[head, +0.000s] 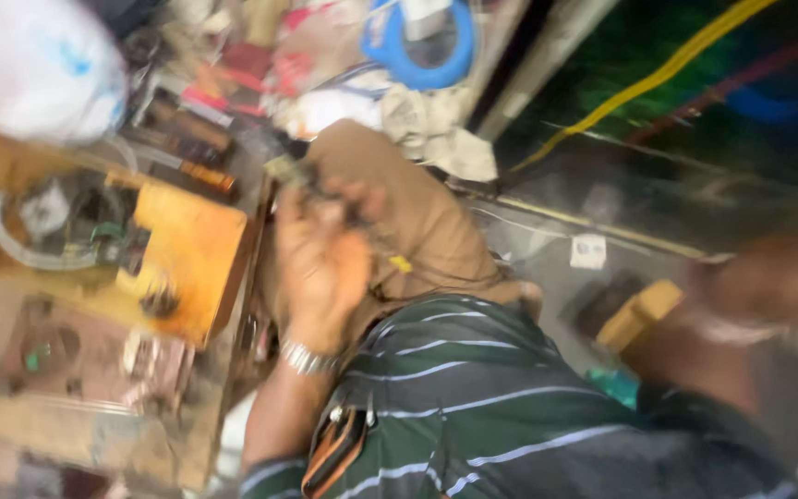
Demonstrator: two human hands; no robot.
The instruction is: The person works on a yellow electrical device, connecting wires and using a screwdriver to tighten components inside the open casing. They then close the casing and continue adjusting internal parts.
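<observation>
One hand, the left (320,263), has fingers clamped on a small dark part (293,171); right hand (768,277) is blurred, fingers I cannot tell.

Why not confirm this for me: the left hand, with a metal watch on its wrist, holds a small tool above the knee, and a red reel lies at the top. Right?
One thing is wrong: the reel is blue, not red, as the head view shows. The left hand, with the watch on its wrist, does grip a small tool above the knee.

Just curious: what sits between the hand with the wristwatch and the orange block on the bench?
In the blurred head view, only the bench's dark edge separates left hand and orange block.
</observation>
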